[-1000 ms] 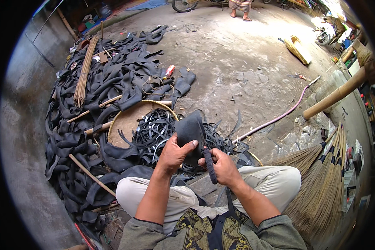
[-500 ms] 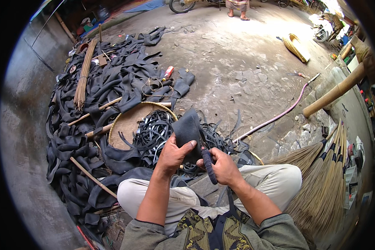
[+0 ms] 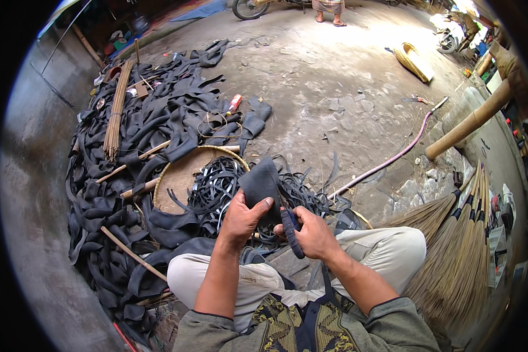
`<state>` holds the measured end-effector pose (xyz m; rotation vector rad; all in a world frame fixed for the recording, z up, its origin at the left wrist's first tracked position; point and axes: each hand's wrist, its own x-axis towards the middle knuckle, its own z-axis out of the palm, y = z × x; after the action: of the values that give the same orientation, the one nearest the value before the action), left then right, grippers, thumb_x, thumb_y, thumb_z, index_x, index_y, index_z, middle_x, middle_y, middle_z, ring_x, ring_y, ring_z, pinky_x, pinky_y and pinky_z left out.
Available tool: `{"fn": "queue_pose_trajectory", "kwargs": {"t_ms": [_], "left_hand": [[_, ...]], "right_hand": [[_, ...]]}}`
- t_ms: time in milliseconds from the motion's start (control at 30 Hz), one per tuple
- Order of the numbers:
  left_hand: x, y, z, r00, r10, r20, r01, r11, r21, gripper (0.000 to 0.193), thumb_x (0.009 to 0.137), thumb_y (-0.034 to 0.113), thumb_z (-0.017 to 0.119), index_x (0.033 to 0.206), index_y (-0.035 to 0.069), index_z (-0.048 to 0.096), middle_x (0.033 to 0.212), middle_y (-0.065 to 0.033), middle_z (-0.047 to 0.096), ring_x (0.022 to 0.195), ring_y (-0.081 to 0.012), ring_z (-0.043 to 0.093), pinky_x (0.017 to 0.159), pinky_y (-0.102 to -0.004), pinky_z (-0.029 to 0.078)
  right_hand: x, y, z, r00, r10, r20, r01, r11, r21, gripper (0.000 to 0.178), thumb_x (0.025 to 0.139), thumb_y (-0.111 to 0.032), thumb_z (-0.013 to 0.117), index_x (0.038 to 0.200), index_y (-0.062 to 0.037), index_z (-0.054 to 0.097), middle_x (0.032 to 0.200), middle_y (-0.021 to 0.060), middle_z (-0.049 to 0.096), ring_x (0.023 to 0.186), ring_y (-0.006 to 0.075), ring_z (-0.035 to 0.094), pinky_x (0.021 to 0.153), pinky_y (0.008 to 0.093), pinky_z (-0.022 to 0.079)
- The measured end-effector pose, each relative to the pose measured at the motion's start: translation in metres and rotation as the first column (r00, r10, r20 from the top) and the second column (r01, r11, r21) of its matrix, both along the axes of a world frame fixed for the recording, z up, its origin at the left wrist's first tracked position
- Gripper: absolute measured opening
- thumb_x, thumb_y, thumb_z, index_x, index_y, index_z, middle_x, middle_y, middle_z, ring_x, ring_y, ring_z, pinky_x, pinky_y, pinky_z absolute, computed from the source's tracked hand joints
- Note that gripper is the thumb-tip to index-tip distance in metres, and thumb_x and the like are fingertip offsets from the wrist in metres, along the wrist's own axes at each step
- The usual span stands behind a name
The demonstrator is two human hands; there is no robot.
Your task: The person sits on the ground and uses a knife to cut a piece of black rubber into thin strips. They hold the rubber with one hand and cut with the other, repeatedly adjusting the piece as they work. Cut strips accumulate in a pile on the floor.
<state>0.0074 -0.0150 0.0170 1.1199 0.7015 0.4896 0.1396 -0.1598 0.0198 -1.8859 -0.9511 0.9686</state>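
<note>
My left hand (image 3: 240,218) pinches a dark rubber sheet (image 3: 260,183) along its lower left edge, thumb on top. My right hand (image 3: 313,234) is closed around scissors (image 3: 291,232) whose handles are wrapped in dark material. The blades meet the sheet's right edge and are partly hidden by it. Beyond my hands, a tangle of thin black rubber strips (image 3: 212,186) lies partly in a round woven tray (image 3: 182,170) and spreads to the right behind the sheet.
Black rubber pieces (image 3: 158,120) are heaped at the left, with a bundle of thin sticks (image 3: 118,111) on top. Grass brooms (image 3: 451,258) lie at the right. A pinkish pole (image 3: 393,158) and a woven basket (image 3: 412,63) lie on the floor. A person (image 3: 330,9) stands far off.
The whole view has shifted slightly. The sheet and scissors have turned a little in my hands, and both hands keep their holds.
</note>
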Motion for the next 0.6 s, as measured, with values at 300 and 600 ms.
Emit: {"fn": "queue_pose_trajectory", "kwargs": {"t_ms": [300,600], "left_hand": [[0.0,0.014,-0.004,0.987,0.07,0.147,-0.062,0.996,-0.056,0.037,0.093,0.007,0.072,0.127,0.001,0.06,0.115,-0.0041,0.07,0.103,-0.0122,0.066,0.096,-0.0294,0.052],[-0.003,0.007,-0.002,0.996,0.007,0.09,-0.003,0.999,-0.046,0.039,0.093,0.008,0.072,0.13,0.001,0.058,0.117,-0.0055,0.069,0.104,-0.0132,0.065,0.097,-0.0304,0.051]], "right_hand": [[-0.004,-0.001,0.001,0.999,0.03,-0.025,-0.029,0.999,0.027,0.047,0.086,-0.041,0.083,0.103,0.0005,0.067,0.071,0.006,0.071,0.063,0.0104,0.062,0.061,0.0299,0.047],[0.002,-0.003,0.008,0.999,0.023,-0.023,-0.024,0.998,-0.063,0.05,0.083,-0.046,0.083,0.098,-0.0002,0.068,0.072,0.0109,0.072,0.061,0.0153,0.062,0.061,0.0326,0.047]]}}
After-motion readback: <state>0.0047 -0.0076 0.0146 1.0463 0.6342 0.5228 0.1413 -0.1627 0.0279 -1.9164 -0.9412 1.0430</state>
